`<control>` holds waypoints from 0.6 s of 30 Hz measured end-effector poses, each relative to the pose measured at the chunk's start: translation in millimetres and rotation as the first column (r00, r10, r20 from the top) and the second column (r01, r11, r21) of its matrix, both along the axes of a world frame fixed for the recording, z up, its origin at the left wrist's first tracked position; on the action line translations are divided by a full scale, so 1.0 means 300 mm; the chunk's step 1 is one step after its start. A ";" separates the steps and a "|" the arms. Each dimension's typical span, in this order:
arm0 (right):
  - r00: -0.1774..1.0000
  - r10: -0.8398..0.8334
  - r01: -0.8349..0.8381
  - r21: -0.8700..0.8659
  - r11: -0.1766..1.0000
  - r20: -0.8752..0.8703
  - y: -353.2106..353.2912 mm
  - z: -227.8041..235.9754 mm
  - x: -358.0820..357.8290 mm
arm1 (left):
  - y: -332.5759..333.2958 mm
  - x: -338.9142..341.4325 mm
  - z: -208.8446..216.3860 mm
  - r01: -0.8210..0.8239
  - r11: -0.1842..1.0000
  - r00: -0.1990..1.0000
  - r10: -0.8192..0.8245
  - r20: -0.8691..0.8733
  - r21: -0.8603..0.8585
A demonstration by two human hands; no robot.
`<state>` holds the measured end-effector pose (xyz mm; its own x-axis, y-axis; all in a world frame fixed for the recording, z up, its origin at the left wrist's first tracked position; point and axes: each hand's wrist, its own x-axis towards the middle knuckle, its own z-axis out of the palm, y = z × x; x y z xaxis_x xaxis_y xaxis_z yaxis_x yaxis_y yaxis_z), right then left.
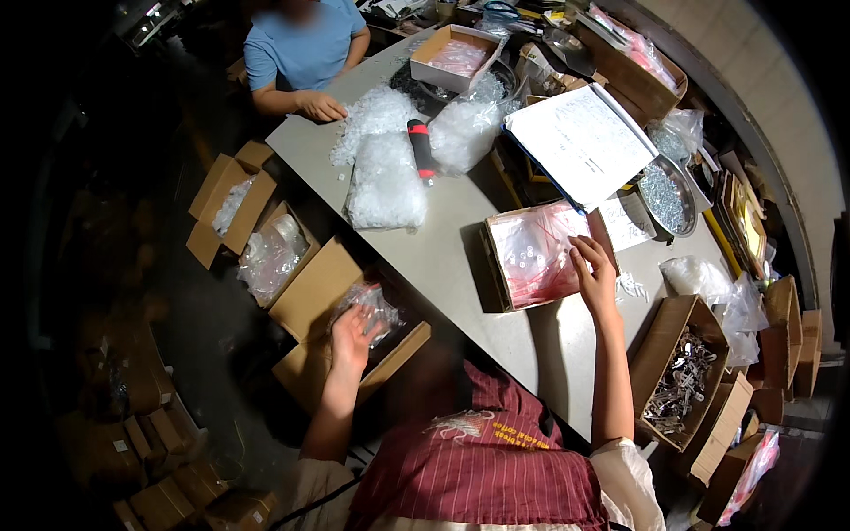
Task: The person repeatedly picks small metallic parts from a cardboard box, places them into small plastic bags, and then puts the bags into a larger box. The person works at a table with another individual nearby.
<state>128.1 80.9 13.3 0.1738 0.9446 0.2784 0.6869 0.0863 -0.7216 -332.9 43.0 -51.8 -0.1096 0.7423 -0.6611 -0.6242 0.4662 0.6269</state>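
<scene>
My left hand (352,336) is over an open cardboard box (319,288) below the table's left edge. Its fingers are spread beside a clear plastic bag (379,310) in that box; whether they touch it I cannot tell. My right hand (595,273) hovers at the right side of a shallow box (506,288) on the table, fingers loosely curled and apart. Inside lie clear plastic bags with pink-red edges (549,239), some small round clear pieces on top. Nothing shows between the fingers of either hand.
Bags of clear plastic pieces (387,181) and a red-black tool (421,148) lie mid-table. A clipboard (580,142) overhangs the shallow box's far side. A metal bowl (668,195) and a carton of metal clips (682,376) stand right. A co-worker's hand (320,106) rests at the far edge.
</scene>
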 end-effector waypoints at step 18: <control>0.745 0.650 -0.648 -0.072 0.758 0.150 0.013 -0.059 -0.720 | -0.511 -0.016 -0.144 0.078 0.966 0.925 0.022 -0.381 0.245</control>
<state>-88.0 84.8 -4.3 -0.5272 0.8173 0.2327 0.5712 0.5436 -0.6150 -337.8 -110.4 -95.1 -0.2900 0.8844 -0.3657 -0.3069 0.2760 0.9108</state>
